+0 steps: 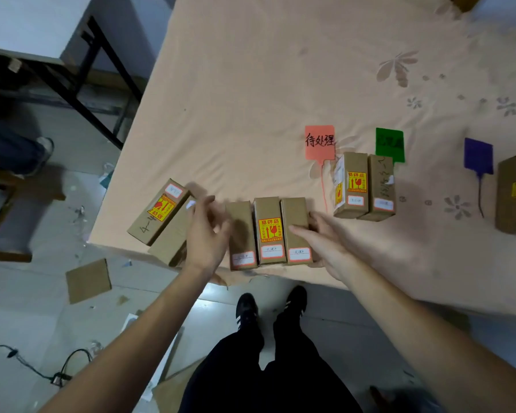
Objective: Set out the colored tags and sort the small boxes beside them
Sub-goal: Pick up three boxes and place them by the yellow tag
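Both hands are open: my left hand (pixel 204 234) and right hand (pixel 325 242) flank three boxes (pixel 270 231) at lower centre; I should press evenly.

Eight small boxes (pixel 270 231) lie on the surface (pixel 251 84). Three colored tags (pixel 319 142) lie there: one red, one green, one purple.

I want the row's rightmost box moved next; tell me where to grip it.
Grip the rightmost box across its long sides from above. The right hand already lies at its free right side; its left side touches the stickered box, so tilt or slide it clear first.
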The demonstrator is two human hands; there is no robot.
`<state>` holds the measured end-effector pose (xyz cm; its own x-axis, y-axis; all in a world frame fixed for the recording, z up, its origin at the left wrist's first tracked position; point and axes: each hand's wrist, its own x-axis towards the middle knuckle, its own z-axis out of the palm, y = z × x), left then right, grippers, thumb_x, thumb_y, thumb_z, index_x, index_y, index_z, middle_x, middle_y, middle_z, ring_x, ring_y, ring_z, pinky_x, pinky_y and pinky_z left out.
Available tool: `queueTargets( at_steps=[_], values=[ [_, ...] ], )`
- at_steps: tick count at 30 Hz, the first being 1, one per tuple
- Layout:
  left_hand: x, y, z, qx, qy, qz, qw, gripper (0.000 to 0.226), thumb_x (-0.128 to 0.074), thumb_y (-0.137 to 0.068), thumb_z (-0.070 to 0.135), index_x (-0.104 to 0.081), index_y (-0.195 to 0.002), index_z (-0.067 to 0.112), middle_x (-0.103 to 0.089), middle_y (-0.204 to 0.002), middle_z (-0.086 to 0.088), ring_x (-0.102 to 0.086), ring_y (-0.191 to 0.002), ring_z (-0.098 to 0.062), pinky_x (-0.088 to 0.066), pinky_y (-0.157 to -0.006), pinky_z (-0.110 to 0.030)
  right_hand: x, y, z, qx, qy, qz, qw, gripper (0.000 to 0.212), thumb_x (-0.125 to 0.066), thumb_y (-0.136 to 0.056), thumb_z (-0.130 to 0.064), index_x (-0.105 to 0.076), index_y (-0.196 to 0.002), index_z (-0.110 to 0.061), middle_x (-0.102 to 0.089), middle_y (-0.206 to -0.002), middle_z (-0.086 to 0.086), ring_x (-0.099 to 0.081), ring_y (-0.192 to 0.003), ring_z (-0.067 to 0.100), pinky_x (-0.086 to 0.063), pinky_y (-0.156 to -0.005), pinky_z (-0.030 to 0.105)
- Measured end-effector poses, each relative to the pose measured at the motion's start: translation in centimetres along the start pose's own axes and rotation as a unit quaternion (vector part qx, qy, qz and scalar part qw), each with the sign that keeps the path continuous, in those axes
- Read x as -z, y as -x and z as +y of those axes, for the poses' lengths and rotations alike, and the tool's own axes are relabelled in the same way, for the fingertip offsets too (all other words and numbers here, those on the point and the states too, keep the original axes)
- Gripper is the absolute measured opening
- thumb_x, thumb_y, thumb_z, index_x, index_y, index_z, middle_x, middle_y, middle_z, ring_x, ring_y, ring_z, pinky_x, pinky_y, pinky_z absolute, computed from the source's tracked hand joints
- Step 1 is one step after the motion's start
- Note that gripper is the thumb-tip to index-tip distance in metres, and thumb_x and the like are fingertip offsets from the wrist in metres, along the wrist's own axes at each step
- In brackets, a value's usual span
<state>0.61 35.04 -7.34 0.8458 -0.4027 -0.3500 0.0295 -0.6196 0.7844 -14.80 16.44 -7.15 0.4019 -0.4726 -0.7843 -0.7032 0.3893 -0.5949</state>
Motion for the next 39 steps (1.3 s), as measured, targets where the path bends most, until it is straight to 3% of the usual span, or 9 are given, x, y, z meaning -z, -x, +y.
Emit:
queueTargets(
  at_steps=[9, 14, 21, 25, 28, 30, 33, 36, 39],
  values=[
    [-2.5, 1.2, 0.2, -0.033, -0.099, -0.039, 0.994, 0.059, -0.079, -0.087, 0.015, -0.055, -0.139, 0.0, -0.057, -0.131, -0.018, -0.057, -0.119, -0.033, -0.042, -0.095, -0.027, -0.7, 0.2, 0.4, -0.008, 0.028, -0.007, 1.0, 0.055, -0.081, -0.089, -0.045, -0.056, -0.137, -0.046, -0.073, -0.134, -0.013, -0.065, -0.126, 0.023, -0.05, -0.104, 0.058],
    [-2.1, 0.8, -0.2, -0.019, -0.057, -0.075, 0.995, 0.077, -0.078, -0.085, 0.023, -0.044, -0.154, 0.012, -0.06, -0.148, -0.006, -0.058, -0.136, -0.026, -0.049, -0.114, -0.048, -0.8, 0.3, 0.4, -0.008, 0.012, -0.008, 1.0, 0.06, -0.083, -0.088, -0.043, -0.053, -0.14, -0.044, -0.067, -0.14, -0.014, -0.059, -0.13, 0.023, -0.049, -0.106, 0.062],
    [-0.8, 0.6, 3.7, -0.007, 0.032, -0.096, 0.995, 0.078, -0.069, -0.092, 0.0, -0.04, -0.161, 0.022, -0.056, -0.15, 0.006, -0.064, -0.123, -0.016, -0.053, -0.107, -0.034, -0.6, 2.4, -2.8, 0.039, -0.021, 0.012, 0.999, 0.047, -0.079, -0.093, -0.033, -0.058, -0.133, -0.047, -0.071, -0.119, -0.019, -0.063, -0.115, 0.018, -0.05, -0.095, 0.05],
    [1.1, -0.3, 7.9, -0.06, 0.1, -0.08, 0.99, 0.081, -0.071, -0.09, 0.009, -0.04, -0.159, 0.036, -0.056, -0.153, 0.006, -0.071, -0.121, -0.022, -0.062, -0.098, -0.049, 1.2, 5.0, -7.7, 0.119, -0.024, 0.034, 0.992, 0.048, -0.08, -0.092, -0.033, -0.058, -0.117, -0.068, -0.068, -0.128, -0.023, -0.064, -0.114, 0.012, -0.055, -0.097, 0.049],
    [3.2, -0.8, 13.0, -0.14, 0.102, -0.04, 0.984, 0.083, -0.074, -0.089, 0.011, -0.04, -0.16, 0.034, -0.061, -0.146, 0.002, -0.068, -0.11, 0.01, -0.06, -0.092, -0.02, 2.9, 8.0, -12.6, 0.192, -0.042, 0.053, 0.979, 0.05, -0.076, -0.095, -0.027, -0.062, -0.137, -0.049, -0.074, -0.111, -0.025, -0.074, -0.097, 0.002, -0.057, -0.076, 0.03],
    [4.9, -0.7, 16.9, -0.194, 0.106, -0.01, 0.975, 0.082, -0.074, -0.09, 0.009, -0.04, -0.161, 0.032, -0.061, -0.143, 0.005, -0.065, -0.115, 0.01, -0.056, -0.091, -0.014, 3.9, 10.5, -15.9, 0.255, -0.043, 0.064, 0.964, 0.044, -0.075, -0.095, -0.023, -0.066, -0.131, -0.046, -0.079, -0.103, -0.025, -0.078, -0.081, -0.003, -0.06, -0.066, 0.025],
    [7.3, 0.0, 21.6, -0.277, 0.114, 0.034, 0.953, 0.081, -0.073, -0.088, 0.01, -0.042, -0.16, 0.031, -0.061, -0.144, 0.01, -0.059, -0.134, -0.002, -0.055, -0.1, -0.021, 5.0, 14.1, -19.4, 0.336, -0.037, 0.083, 0.937, 0.042, -0.077, -0.091, -0.03, -0.068, -0.127, -0.049, -0.081, -0.115, -0.02, -0.082, -0.098, 0.008, -0.065, -0.081, 0.041],
    [9.1, 1.1, 24.4, -0.316, 0.122, 0.056, 0.939, 0.08, -0.073, -0.088, 0.011, -0.041, -0.158, 0.033, -0.06, -0.144, 0.011, -0.061, -0.132, -0.008, -0.055, -0.099, -0.018, 5.6, 16.6, -21.4, 0.387, -0.039, 0.095, 0.916, 0.044, -0.077, -0.094, -0.029, -0.067, -0.133, -0.046, -0.08, -0.117, -0.022, -0.079, -0.102, 0.001, -0.058, -0.081, 0.03],
    [10.2, 2.0, 26.0, -0.352, 0.109, 0.078, 0.927, 0.079, -0.073, -0.088, 0.012, -0.042, -0.159, 0.028, -0.057, -0.149, 0.005, -0.055, -0.131, 0.007, -0.049, -0.092, -0.006, 5.7, 18.3, -22.2, 0.418, -0.052, 0.095, 0.902, 0.046, -0.077, -0.096, -0.023, -0.066, -0.137, -0.042, -0.081, -0.118, -0.02, -0.079, -0.106, 0.003, -0.059, -0.086, 0.029]
  ],
)
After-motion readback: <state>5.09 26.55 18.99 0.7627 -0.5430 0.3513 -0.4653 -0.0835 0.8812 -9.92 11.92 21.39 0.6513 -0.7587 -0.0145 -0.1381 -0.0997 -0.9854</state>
